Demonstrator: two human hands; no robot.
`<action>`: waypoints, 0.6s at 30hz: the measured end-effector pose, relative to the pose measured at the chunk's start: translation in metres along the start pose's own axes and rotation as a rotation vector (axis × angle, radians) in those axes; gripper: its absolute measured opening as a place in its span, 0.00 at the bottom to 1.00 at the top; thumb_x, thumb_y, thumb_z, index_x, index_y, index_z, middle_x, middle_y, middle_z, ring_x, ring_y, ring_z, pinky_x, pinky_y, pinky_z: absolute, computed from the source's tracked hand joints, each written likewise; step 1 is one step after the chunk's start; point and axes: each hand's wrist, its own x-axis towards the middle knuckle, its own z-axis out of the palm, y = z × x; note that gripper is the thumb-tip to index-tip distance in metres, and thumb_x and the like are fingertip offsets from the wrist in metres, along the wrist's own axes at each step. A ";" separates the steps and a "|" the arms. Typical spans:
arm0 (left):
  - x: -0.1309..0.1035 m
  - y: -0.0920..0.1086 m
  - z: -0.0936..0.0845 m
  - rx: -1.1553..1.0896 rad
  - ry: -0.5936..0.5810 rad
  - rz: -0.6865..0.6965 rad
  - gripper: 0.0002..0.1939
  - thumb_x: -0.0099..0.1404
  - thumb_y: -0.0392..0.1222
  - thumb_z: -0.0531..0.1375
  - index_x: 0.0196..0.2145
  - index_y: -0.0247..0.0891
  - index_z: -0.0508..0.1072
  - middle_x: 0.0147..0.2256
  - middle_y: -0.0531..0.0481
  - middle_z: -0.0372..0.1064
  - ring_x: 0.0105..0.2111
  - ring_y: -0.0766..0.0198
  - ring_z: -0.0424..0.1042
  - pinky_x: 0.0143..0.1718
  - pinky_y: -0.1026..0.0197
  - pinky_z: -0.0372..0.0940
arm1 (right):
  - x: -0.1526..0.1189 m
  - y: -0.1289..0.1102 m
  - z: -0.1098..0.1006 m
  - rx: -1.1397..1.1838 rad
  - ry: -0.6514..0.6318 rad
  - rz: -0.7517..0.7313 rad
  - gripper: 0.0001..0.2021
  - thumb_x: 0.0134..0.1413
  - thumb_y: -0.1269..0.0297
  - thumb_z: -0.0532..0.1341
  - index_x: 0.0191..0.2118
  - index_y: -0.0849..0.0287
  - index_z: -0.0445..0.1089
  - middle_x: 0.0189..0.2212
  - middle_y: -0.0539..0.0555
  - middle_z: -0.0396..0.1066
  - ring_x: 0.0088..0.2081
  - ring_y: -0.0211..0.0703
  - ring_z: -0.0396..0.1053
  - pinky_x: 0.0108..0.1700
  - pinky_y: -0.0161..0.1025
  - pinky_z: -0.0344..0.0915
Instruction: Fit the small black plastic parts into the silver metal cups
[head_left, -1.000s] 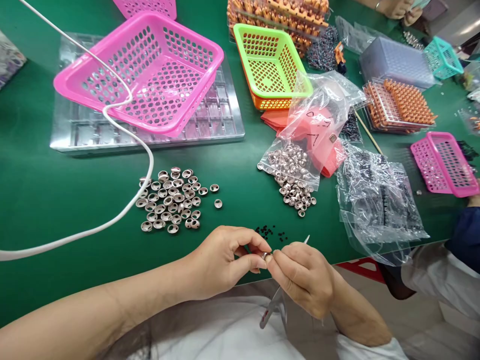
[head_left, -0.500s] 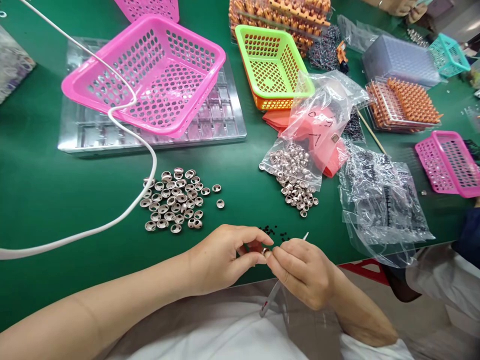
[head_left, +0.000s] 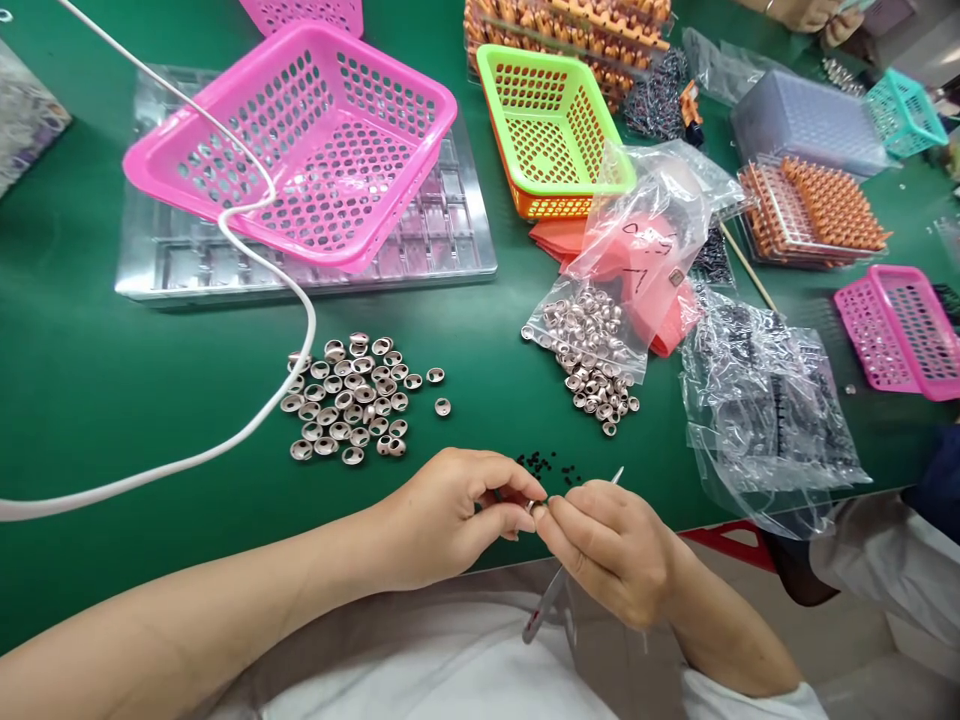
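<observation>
Near the table's front edge my left hand (head_left: 461,515) pinches a small metal ring-shaped cap (head_left: 532,506) between thumb and forefinger. My right hand (head_left: 611,548) meets it there, its fingertips pressed to the cap's right side. A thin pale stick-like tool (head_left: 551,600) lies across the right palm, one pointed end showing above the knuckles and the other below the hand. Just beyond the fingers lie several tiny black pieces (head_left: 536,463). To the left spreads a group of metal caps (head_left: 349,400); ahead, more small caps (head_left: 600,390) spill from a clear bag (head_left: 581,320).
A pink basket (head_left: 390,190) rests on a silver tray (head_left: 300,285), with a white cable (head_left: 307,340) running across. Behind stand a green basket (head_left: 532,185) and orange parts (head_left: 570,30). Plastic bags (head_left: 772,400) and another pink basket (head_left: 870,335) are at right. Someone's sleeve (head_left: 934,460) shows there.
My hands stay together at the cap, with only a slight shift of the right fingers. The whole view has moved a little.
</observation>
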 end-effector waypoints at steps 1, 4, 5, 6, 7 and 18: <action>0.000 0.000 0.000 -0.023 -0.002 -0.017 0.07 0.64 0.33 0.61 0.37 0.33 0.79 0.31 0.48 0.77 0.30 0.63 0.78 0.31 0.66 0.71 | 0.001 0.000 0.000 0.022 0.018 -0.006 0.16 0.63 0.73 0.51 0.49 0.73 0.72 0.40 0.64 0.74 0.37 0.47 0.70 0.30 0.43 0.68; 0.000 -0.001 0.001 -0.080 -0.004 -0.055 0.07 0.63 0.33 0.61 0.37 0.33 0.79 0.31 0.48 0.77 0.30 0.63 0.79 0.30 0.65 0.71 | 0.004 0.001 0.000 0.079 0.076 -0.020 0.16 0.63 0.75 0.49 0.47 0.76 0.72 0.37 0.65 0.74 0.33 0.47 0.69 0.28 0.44 0.65; 0.000 -0.001 0.002 -0.094 -0.001 -0.059 0.07 0.63 0.33 0.61 0.37 0.32 0.79 0.31 0.48 0.76 0.30 0.63 0.79 0.31 0.65 0.72 | 0.006 0.001 0.000 0.083 0.083 -0.017 0.17 0.63 0.75 0.49 0.47 0.76 0.72 0.37 0.64 0.74 0.33 0.46 0.69 0.27 0.44 0.65; 0.000 -0.001 0.002 -0.107 0.000 -0.064 0.07 0.63 0.34 0.61 0.37 0.32 0.78 0.31 0.48 0.76 0.30 0.63 0.79 0.31 0.65 0.72 | 0.007 0.002 0.000 0.087 0.090 -0.018 0.17 0.64 0.75 0.48 0.46 0.76 0.72 0.37 0.64 0.74 0.32 0.46 0.68 0.27 0.44 0.64; 0.000 -0.002 0.002 -0.118 0.001 -0.070 0.06 0.63 0.34 0.61 0.37 0.32 0.78 0.31 0.48 0.76 0.30 0.63 0.79 0.31 0.65 0.72 | 0.007 0.002 0.000 0.089 0.095 -0.016 0.17 0.64 0.76 0.48 0.46 0.75 0.72 0.36 0.64 0.74 0.32 0.46 0.68 0.27 0.44 0.64; 0.002 0.001 0.003 -0.172 0.013 -0.120 0.06 0.62 0.35 0.61 0.36 0.33 0.78 0.30 0.50 0.75 0.30 0.63 0.78 0.31 0.65 0.72 | 0.010 0.008 0.002 0.052 0.125 -0.063 0.16 0.64 0.75 0.48 0.44 0.72 0.73 0.35 0.63 0.73 0.33 0.46 0.68 0.27 0.44 0.66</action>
